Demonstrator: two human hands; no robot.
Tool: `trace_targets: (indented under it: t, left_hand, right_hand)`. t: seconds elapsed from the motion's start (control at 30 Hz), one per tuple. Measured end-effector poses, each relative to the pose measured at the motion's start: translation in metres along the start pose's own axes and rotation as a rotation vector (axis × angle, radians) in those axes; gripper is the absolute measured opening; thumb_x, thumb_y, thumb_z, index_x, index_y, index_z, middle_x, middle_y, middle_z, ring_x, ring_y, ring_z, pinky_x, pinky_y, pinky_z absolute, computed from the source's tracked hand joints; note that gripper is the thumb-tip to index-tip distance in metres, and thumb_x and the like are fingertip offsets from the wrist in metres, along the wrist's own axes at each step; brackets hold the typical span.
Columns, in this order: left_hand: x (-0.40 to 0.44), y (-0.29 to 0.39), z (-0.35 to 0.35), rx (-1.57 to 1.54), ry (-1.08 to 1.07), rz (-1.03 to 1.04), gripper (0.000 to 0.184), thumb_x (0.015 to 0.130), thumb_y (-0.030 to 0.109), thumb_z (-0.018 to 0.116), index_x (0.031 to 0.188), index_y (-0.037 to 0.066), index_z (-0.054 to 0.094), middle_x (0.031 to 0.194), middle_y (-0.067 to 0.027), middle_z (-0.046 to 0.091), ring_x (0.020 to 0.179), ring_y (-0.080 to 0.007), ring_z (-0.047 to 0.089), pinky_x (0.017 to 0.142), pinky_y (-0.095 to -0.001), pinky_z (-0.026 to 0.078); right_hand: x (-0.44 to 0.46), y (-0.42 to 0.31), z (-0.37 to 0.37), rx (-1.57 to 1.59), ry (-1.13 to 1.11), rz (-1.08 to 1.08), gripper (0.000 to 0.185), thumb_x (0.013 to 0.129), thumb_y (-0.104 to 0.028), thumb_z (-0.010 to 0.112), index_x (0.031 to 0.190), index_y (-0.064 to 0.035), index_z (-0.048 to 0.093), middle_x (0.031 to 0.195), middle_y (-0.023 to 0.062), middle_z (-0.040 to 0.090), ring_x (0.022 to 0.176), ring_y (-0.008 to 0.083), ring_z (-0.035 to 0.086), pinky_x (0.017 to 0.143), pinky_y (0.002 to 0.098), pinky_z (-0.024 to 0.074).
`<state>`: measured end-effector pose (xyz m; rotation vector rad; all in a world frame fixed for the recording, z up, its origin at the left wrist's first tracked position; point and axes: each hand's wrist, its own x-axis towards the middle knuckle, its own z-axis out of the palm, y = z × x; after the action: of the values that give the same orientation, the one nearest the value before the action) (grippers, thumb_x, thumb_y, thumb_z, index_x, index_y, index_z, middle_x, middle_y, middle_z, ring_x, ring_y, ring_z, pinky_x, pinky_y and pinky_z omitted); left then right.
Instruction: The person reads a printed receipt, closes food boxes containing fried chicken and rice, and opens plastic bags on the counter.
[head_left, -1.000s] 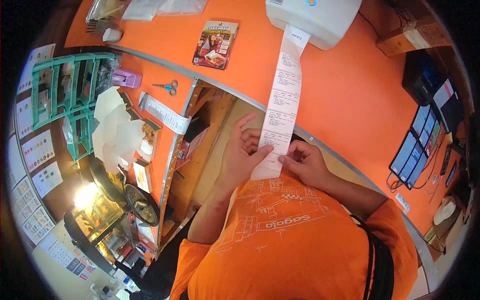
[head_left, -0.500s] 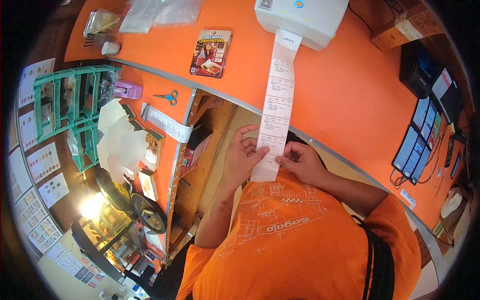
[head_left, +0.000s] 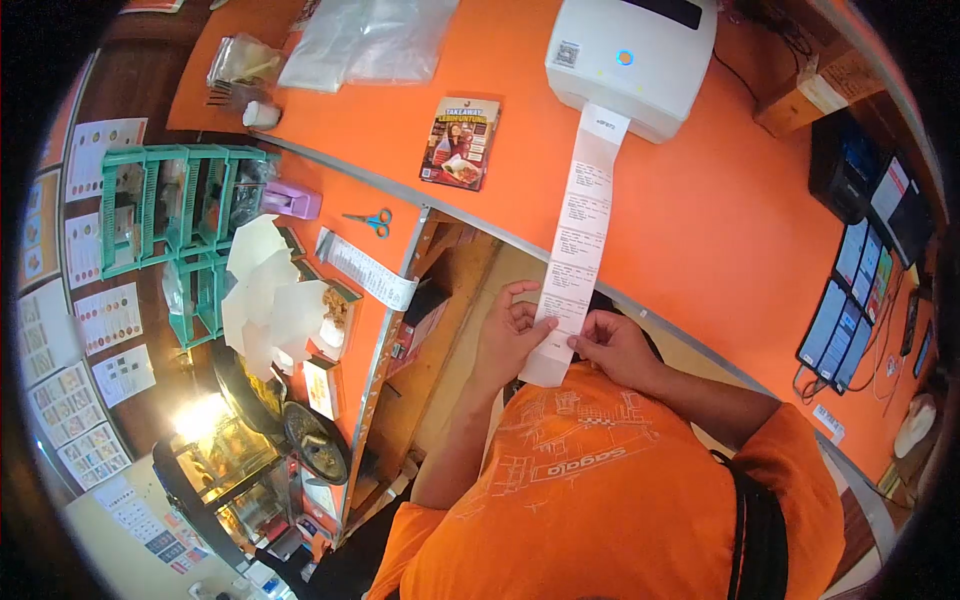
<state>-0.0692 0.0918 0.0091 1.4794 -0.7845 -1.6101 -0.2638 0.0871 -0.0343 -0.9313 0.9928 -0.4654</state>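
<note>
A long strip of printed labels (head_left: 577, 237) hangs out of the front of a white label printer (head_left: 632, 68) and runs down to my hands. My left hand (head_left: 512, 338) pinches the strip's left edge near its lower end, thumb on top and the other fingers curled behind. At the right edge, the thumb and fingers of my right hand (head_left: 617, 350) are closed on the same strip. Below my hands the blank tail of the strip sticks out toward my orange shirt. Each label carries several lines of small text, too fine to read.
On the orange counter lie a stack of flyers (head_left: 459, 143), scissors (head_left: 370, 221), a purple tape dispenser (head_left: 292, 199) and a paper slip (head_left: 365, 268). White food boxes (head_left: 268, 300) stand by a green rack (head_left: 182, 215). Tablets (head_left: 846, 303) with cables are at the right.
The whole view has shifted, so the counter, printer and hands appear lower and further right. Both hands keep their hold on the label strip.
</note>
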Motion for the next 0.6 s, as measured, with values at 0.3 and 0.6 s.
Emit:
trace_targets:
  t: [0.3,0.6]
  left_hand:
    - [0.034,-0.058,-0.038,0.289,0.007,0.090,0.049,0.084,0.002,0.066,0.127,0.004,0.044,0.088,-0.0098,0.064,0.080,-0.0176,0.065,0.071,-0.0297,0.053]
    - [-0.053,-0.096,-0.187,0.269,0.289,0.189,0.035,0.092,0.011,0.061,0.126,0.007,0.050,0.102,-0.0111,0.067,0.094,-0.0201,0.067,0.082,-0.0331,0.053]
  right_hand:
    - [0.036,0.021,0.009,-0.027,0.068,0.180,0.019,0.092,-0.021,0.062,0.084,-0.0044,0.057,0.070,0.0036,0.058,0.055,0.0107,0.053,0.048,0.0263,0.0443]
    - [0.147,0.211,-0.054,-0.892,-0.346,0.023,0.020,0.091,-0.021,0.062,0.084,-0.0020,0.059,0.071,0.0053,0.058,0.061,0.0147,0.056,0.054,0.0284,0.0464]
